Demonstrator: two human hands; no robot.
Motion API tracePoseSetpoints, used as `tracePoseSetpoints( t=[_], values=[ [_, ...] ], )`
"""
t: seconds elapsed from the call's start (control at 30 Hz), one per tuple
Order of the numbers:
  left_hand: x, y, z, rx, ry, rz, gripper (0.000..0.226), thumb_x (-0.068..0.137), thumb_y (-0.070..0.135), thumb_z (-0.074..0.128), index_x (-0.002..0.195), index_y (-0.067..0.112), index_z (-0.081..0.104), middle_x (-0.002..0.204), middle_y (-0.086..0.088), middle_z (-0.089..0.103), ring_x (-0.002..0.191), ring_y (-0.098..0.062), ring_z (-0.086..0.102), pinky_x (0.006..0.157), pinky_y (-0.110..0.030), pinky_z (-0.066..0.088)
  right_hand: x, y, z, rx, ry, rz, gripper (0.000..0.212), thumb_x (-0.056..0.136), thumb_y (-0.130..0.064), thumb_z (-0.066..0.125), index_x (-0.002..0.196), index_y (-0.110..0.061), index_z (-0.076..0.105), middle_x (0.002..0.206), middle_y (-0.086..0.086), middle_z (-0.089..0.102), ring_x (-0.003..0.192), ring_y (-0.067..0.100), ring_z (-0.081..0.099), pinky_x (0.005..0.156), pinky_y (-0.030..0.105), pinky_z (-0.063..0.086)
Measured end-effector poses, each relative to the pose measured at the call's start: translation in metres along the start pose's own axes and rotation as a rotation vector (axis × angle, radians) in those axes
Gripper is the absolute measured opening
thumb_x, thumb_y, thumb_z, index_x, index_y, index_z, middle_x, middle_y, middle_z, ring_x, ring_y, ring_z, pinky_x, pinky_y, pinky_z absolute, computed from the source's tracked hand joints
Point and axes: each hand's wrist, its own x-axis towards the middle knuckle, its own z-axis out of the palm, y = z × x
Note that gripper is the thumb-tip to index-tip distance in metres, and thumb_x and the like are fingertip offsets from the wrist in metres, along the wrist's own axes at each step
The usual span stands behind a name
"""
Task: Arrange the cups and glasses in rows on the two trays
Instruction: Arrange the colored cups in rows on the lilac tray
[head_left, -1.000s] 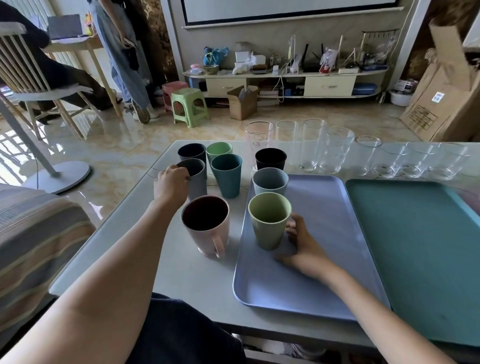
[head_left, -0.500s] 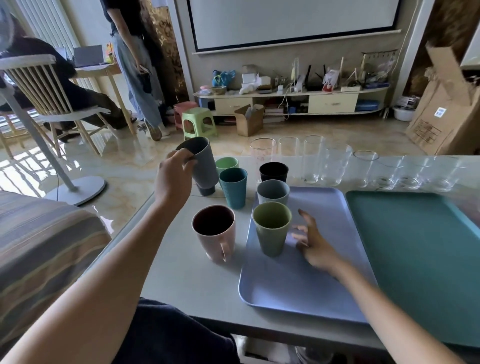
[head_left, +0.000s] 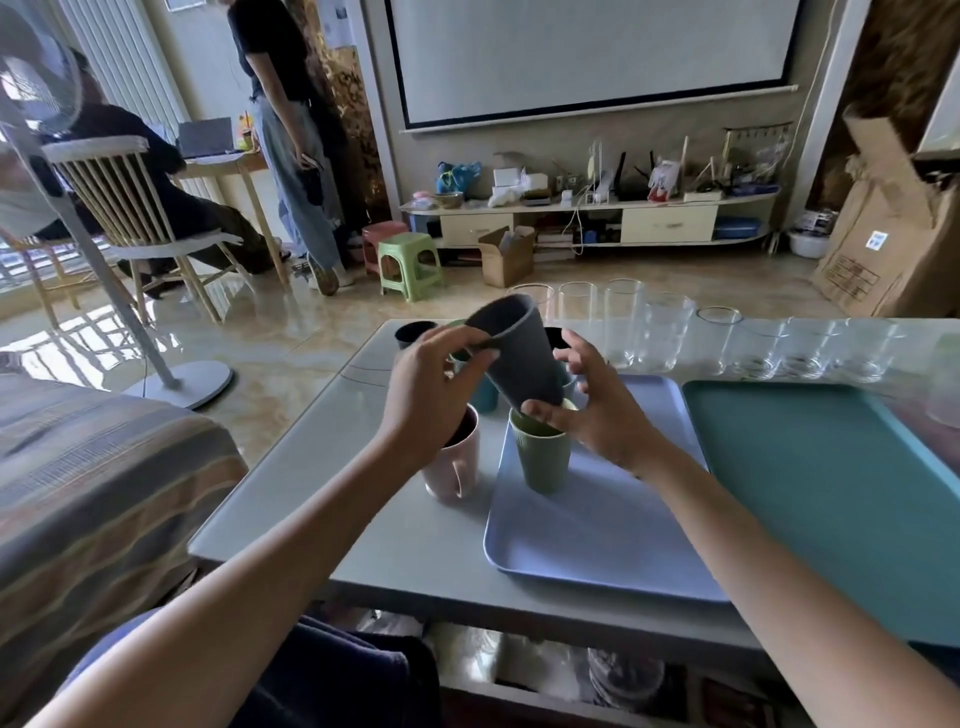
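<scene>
My left hand (head_left: 434, 387) grips the rim of a dark grey cup (head_left: 517, 351), which is tilted in the air above the other cups. My right hand (head_left: 589, 402) touches that cup's base with its fingertips. Below stands an olive green cup (head_left: 543, 457) on the lavender tray (head_left: 597, 525). A pink mug (head_left: 454, 467) sits on the table left of the tray. A teal cup (head_left: 485, 395) and a dark cup (head_left: 413, 332) stand behind, partly hidden. A row of clear glasses (head_left: 670, 338) lines the far edge. The teal tray (head_left: 831, 493) lies to the right.
The grey table (head_left: 322, 499) has its near edge close to my lap. A striped sofa arm (head_left: 93, 467) is at the left. On the floor beyond stand a fan base (head_left: 182, 382), green stool (head_left: 408, 265) and cardboard boxes; two persons are at the far left.
My left hand lifted the dark grey cup from the table and carried it right, tilting it. My right hand left the tray by the green cup and rose to meet the cup's base.
</scene>
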Motion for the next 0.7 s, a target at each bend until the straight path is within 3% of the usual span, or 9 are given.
tracePoseSetpoints(
  t=[0.13, 0.27, 0.37, 0.5, 0.63, 0.7],
  values=[
    [-0.017, 0.013, 0.007, -0.045, -0.129, 0.038, 0.023, 0.080, 0.008, 0.069, 0.100, 0.018, 0.072, 0.094, 0.007, 0.066, 0.074, 0.000, 0.060, 0.068, -0.008, 0.046, -0.008, -0.008, -0.004, -0.028, -0.068, 0.022, 0.064, 0.070, -0.015, 0.082, 0.120, -0.021, 0.043, 0.099, -0.013, 0.055, 0.087, 0.004, 0.053, 0.072, 0.022, 0.046],
    [-0.013, 0.008, -0.006, -0.373, -0.347, -0.197, 0.067, 0.079, -0.015, 0.051, 0.122, 0.036, 0.053, 0.121, 0.007, 0.060, 0.096, -0.009, 0.066, 0.080, -0.017, 0.052, -0.034, 0.013, -0.009, 0.069, -0.114, 0.157, 0.068, 0.071, -0.012, 0.081, 0.121, -0.028, 0.038, 0.112, -0.006, 0.059, 0.098, 0.013, 0.059, 0.080, 0.026, 0.054],
    [-0.009, -0.007, -0.007, -0.281, -0.322, -0.319, 0.051, 0.085, -0.006, 0.053, 0.118, 0.033, 0.058, 0.110, 0.000, 0.066, 0.092, -0.017, 0.067, 0.083, -0.028, 0.052, -0.057, 0.034, -0.006, 0.095, -0.191, 0.203, 0.077, 0.069, -0.010, 0.082, 0.125, -0.032, 0.034, 0.118, -0.006, 0.058, 0.102, 0.009, 0.060, 0.082, 0.023, 0.055],
    [-0.013, -0.014, -0.002, -0.155, -0.332, -0.344, 0.035, 0.083, -0.003, 0.056, 0.099, 0.027, 0.066, 0.094, -0.003, 0.071, 0.082, -0.011, 0.066, 0.082, -0.024, 0.051, -0.070, 0.054, 0.009, 0.099, -0.244, 0.253, 0.080, 0.067, -0.006, 0.083, 0.123, -0.033, 0.033, 0.120, -0.001, 0.058, 0.103, 0.005, 0.059, 0.085, 0.019, 0.053],
    [-0.011, -0.015, 0.002, -0.113, -0.386, -0.361, 0.033, 0.079, 0.001, 0.060, 0.099, 0.026, 0.070, 0.096, 0.001, 0.072, 0.092, -0.015, 0.067, 0.088, -0.027, 0.050, -0.073, 0.066, 0.028, 0.128, -0.238, 0.275, 0.081, 0.066, -0.002, 0.083, 0.120, -0.038, 0.034, 0.124, 0.000, 0.056, 0.111, 0.016, 0.057, 0.091, 0.028, 0.052],
    [-0.012, -0.016, 0.003, -0.117, -0.391, -0.370, 0.031, 0.079, 0.001, 0.060, 0.098, 0.024, 0.070, 0.094, 0.002, 0.072, 0.092, -0.015, 0.067, 0.085, -0.023, 0.051, -0.072, 0.068, 0.031, 0.136, -0.229, 0.277, 0.079, 0.067, -0.001, 0.082, 0.119, -0.037, 0.034, 0.121, -0.004, 0.054, 0.110, 0.013, 0.056, 0.088, 0.021, 0.052]
  ],
)
